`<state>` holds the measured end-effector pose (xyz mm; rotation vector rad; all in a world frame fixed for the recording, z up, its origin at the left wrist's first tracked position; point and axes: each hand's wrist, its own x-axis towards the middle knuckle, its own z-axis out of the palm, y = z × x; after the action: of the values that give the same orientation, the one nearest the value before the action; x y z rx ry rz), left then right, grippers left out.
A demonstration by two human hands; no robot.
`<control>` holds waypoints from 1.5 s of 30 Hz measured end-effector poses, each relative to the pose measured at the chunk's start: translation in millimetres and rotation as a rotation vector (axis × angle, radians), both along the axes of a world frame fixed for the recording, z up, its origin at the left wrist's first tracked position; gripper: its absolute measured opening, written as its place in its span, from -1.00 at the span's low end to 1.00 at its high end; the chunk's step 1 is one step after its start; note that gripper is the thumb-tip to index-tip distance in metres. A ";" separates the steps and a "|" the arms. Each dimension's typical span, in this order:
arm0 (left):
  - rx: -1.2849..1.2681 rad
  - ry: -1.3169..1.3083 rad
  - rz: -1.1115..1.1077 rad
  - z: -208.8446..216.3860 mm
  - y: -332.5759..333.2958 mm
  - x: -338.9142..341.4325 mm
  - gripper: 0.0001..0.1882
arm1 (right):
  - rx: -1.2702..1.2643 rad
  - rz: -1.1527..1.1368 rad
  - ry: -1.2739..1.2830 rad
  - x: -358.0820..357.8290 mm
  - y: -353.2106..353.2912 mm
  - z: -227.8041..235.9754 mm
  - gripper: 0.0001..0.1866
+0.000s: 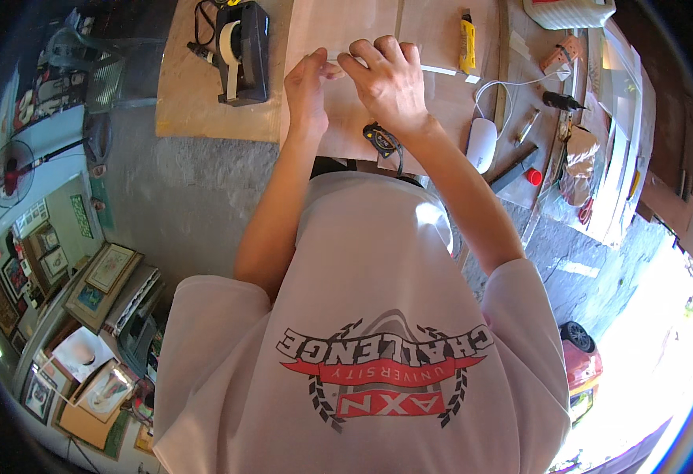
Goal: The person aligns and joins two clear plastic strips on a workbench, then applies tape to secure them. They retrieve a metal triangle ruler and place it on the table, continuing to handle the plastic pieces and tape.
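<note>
A thin white strip [439, 69] lies across the brown board [362, 20] and passes behind the curled fingers of my right hand [392, 85]. Thumb and fingers of my left hand [307, 93] are pinched together at the strip's left end. Both hands are close together, and the small gap between them shows a pale bit I cannot make out clearly. Just below my right wrist sits a black and yellow tape measure [381, 139] at the board's near edge.
Left of my hands stands a black tape dispenser [244, 59]. A yellow tube [467, 46], a white mouse [481, 144] with its cable, a black bar [514, 167], a red cap [533, 176] and a white jug [571, 12] are to the right.
</note>
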<state>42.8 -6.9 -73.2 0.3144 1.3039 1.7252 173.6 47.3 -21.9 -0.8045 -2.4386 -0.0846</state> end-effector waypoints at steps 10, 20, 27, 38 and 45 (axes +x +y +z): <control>-0.148 0.067 0.031 3.1 0.1 0.2 -0.72 | 0.011 -0.150 -0.036 103.1 21.6 11.2 -0.76; -0.200 0.180 -0.026 -3.2 -4.8 -5.7 -0.66 | -0.441 -0.213 -0.088 96.6 -86.4 -27.4 -0.38; -0.183 0.110 -0.049 -5.3 -8.1 -10.2 -0.67 | -0.640 -0.313 -0.155 72.7 -102.2 -77.6 -0.27; -0.194 0.066 -0.050 -2.9 -7.2 -15.2 -0.63 | -0.673 -0.781 0.401 188.7 -100.0 -16.3 -0.32; -0.174 0.127 -0.073 4.4 -14.7 -14.3 -0.62 | -0.415 -1.052 0.188 273.1 -13.6 -60.4 -0.35</control>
<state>28.6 -21.6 -68.7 0.3705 1.5053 1.5398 446.7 33.7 -82.2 -2.0870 -1.6300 0.1049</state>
